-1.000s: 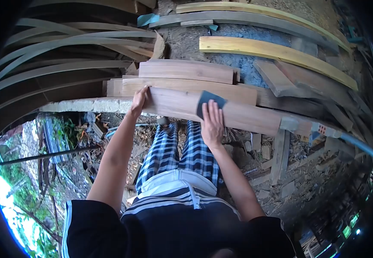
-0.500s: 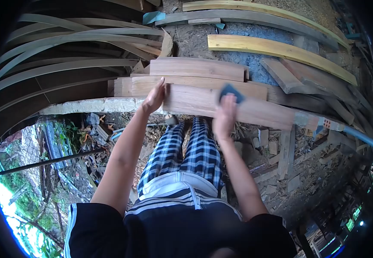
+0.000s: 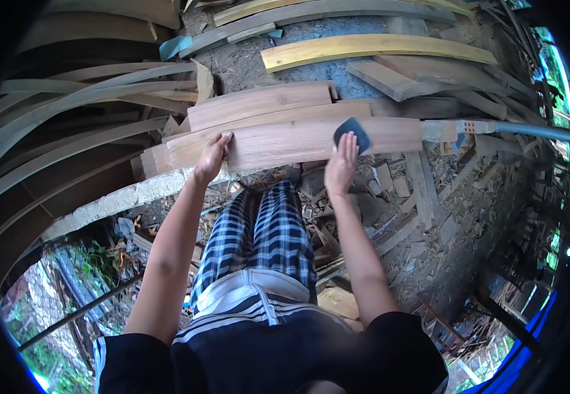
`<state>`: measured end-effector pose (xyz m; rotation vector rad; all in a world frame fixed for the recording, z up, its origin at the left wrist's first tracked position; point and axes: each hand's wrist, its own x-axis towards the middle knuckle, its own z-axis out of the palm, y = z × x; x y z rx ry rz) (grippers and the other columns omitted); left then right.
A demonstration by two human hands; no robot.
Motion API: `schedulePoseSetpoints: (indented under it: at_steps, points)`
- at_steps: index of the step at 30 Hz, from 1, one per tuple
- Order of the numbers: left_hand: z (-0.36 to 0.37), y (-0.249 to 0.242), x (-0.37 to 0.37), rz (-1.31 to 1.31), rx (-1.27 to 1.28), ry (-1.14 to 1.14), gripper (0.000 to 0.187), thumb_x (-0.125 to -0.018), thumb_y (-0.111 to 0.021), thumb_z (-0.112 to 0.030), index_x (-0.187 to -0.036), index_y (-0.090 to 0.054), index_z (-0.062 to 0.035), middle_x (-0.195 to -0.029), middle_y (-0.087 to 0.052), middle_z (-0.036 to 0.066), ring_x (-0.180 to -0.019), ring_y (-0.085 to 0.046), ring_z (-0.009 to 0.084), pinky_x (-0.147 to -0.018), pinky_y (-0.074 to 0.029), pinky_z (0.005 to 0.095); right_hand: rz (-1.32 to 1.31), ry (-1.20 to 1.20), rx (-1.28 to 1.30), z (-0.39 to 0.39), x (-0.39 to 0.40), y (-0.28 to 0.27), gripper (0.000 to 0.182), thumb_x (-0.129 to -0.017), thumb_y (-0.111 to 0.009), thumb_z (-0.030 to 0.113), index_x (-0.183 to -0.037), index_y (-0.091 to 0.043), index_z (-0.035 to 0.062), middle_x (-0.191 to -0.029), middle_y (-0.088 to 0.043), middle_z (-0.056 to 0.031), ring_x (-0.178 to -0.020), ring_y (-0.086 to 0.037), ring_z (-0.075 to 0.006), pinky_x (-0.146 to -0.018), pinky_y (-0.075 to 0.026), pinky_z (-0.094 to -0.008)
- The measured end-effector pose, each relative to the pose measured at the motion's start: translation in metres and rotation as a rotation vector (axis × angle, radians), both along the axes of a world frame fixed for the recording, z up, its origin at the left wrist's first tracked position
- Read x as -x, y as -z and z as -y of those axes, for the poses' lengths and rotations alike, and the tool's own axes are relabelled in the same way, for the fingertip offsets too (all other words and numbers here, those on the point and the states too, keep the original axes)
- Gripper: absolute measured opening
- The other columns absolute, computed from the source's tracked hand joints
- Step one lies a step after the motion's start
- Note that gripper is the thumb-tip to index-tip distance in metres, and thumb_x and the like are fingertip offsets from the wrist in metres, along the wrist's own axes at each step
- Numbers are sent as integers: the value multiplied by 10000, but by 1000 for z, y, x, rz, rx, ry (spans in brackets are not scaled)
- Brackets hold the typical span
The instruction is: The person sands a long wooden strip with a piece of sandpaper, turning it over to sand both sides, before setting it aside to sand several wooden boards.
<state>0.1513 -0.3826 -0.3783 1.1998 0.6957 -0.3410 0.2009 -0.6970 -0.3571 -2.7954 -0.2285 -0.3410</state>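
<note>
A wooden board [image 3: 281, 141] lies crosswise in front of me, over other planks. My left hand [image 3: 214, 157] grips its left end, fingertips at the upper face. On the board's right half rests a dark, squarish sheet of sandpaper [image 3: 354, 134]. My right hand [image 3: 342, 169] presses that sheet against the wood, its fingers lying over the lower edge. Behind the board, more cut planks [image 3: 258, 105] are stacked.
Curved wooden strips [image 3: 94, 85] are piled at the left. Yellowish beams [image 3: 377, 46] lie on the ground at the back. A blue pipe [image 3: 541, 133] extends to the right beyond the board. Wood scraps [image 3: 396, 180] litter the ground near my legs.
The view has shifted and turned, so the board now appears more level. The right hand, blurred before, shows sharply now, still with the sandpaper on the board. The left hand stays at the board's left end.
</note>
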Motion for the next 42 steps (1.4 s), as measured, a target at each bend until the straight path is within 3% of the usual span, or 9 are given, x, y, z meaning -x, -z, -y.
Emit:
schedulePoseSetpoints:
  at_steps: [6,9,11,16,22,24,31,35,42]
  points:
    - [-1,7,-1,3,-71,6,280,-929,-529,-306,-1067,-578,-68,-864,-522,-10,-750,-424,102,-692,-356,245,-37,-519,-193,-112,77,10,424,-827,-496,-53,-1251,-491,-40,-1374,-431,-207,-1329,-352,-313,-1126,-251,-426]
    - [3,3,-4,48,-77,-22,133,-935,-512,-257,-881,-567,-149,-696,-431,-78,-608,-364,45,-549,-281,216,-117,-594,-272,-82,58,3,425,-846,-489,-42,-1269,-483,-3,-1351,-463,-187,-1308,-388,-302,-1120,-271,-416]
    - [-5,15,-1,90,-86,19,137,-939,-508,-255,-881,-567,-146,-692,-427,-77,-605,-365,44,-548,-281,216,28,-314,26,-31,32,-6,393,-863,-483,-17,-1256,-491,-18,-1353,-455,-204,-1291,-403,-319,-1113,-280,-426]
    - [-3,12,1,159,-92,52,211,-934,-509,-305,-838,-521,-118,-717,-395,-59,-664,-355,66,-600,-291,232,28,151,-5,32,-10,0,387,-943,-434,87,-1289,-432,-86,-1419,-354,-232,-1342,-320,-335,-1125,-234,-452]
    - [3,-2,0,177,-105,48,211,-946,-485,-298,-819,-511,-132,-694,-359,-80,-628,-322,57,-575,-270,226,-79,-273,-175,-23,40,-3,436,-877,-521,40,-1303,-452,-23,-1407,-384,-207,-1344,-326,-295,-1141,-209,-436]
    - [8,-13,-2,172,-160,53,246,-967,-452,-266,-753,-452,-146,-668,-307,-83,-598,-272,52,-550,-229,230,-33,-119,12,20,10,6,410,-920,-475,88,-1311,-443,-30,-1421,-372,-188,-1356,-307,-289,-1145,-199,-416]
    - [-10,26,6,118,-189,76,263,-958,-467,-334,-956,-548,-84,-840,-462,-39,-794,-408,84,-747,-350,248,14,306,-33,96,-50,6,410,-959,-405,159,-1310,-438,-52,-1422,-350,-231,-1353,-303,-325,-1141,-188,-429]
    - [0,14,6,109,-183,35,460,-965,-459,-359,-1264,-474,-9,-1187,-525,51,-1108,-447,149,-991,-312,281,-68,-62,-70,57,-6,-5,471,-910,-492,106,-1343,-384,-45,-1419,-357,-227,-1336,-328,-345,-1130,-215,-453]
    - [6,8,9,50,-223,-17,457,-969,-445,-357,-1267,-471,-12,-1191,-521,52,-1116,-441,149,-994,-305,280,-1,294,-100,165,-93,5,436,-977,-380,202,-1329,-417,-53,-1435,-339,-216,-1357,-291,-336,-1133,-189,-448]
